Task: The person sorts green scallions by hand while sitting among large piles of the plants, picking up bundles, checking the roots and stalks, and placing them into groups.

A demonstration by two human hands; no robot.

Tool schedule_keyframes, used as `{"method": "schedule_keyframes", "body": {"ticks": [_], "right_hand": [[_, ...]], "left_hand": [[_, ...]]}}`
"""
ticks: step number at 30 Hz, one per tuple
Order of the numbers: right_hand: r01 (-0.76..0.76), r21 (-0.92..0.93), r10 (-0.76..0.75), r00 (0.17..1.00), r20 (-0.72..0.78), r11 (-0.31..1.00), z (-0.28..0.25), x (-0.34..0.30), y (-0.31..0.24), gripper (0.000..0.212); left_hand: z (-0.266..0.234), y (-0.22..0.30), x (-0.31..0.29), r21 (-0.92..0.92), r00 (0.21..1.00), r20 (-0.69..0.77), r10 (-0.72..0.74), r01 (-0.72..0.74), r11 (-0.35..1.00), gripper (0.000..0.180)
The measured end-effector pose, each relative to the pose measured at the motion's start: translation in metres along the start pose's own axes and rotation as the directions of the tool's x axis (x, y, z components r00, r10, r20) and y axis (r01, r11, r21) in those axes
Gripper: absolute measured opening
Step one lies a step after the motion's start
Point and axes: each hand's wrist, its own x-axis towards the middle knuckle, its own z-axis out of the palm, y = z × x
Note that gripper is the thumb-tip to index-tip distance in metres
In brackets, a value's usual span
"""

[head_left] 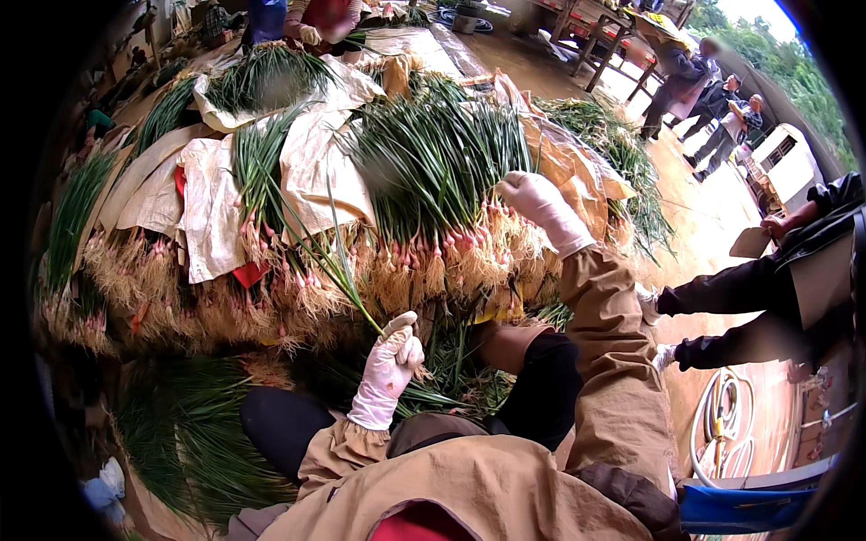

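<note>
My left hand [388, 368], in a white glove, is closed around the lower end of a green onion [341, 275]. Its long leaves slant up and to the left, and a tuft of root shows below the fist. At the right end of a thick row of green onions [442, 171] is my right hand [539, 206], also gloved, with its fingers curled closed. What it holds, if anything, I cannot make out. The row has pinkish bulbs and pale, stringy roots [478, 261] hanging toward me over the front of the heap.
Pale sacking [320, 171] lies between the bunches. More green onions [194, 442] lie low at the left. Across the heap, another person's gloved hand [309, 35] shows. A person in dark trousers [731, 302] stands at the right, beside a coiled hose [724, 415]. Several people stand farther back.
</note>
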Motion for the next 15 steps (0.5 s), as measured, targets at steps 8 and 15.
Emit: {"method": "schedule_keyframes", "body": {"ticks": [8, 15], "right_hand": [[-0.108, 0.402, 0.127, 0.992, -0.021, 0.909, 0.040, 0.000, -0.016, 0.026], [-0.113, 0.382, -0.024, 0.942, 0.335, 0.917, 0.117, -0.126, -0.088, 0.038]], "left_hand": [[0.012, -0.001, 0.008, 0.295, 0.993, -0.094, -0.068, 0.093, 0.951, 0.036], [0.032, 0.001, 0.012, 0.211, 0.992, -0.077, -0.096, 0.110, 0.971, 0.030]]}}
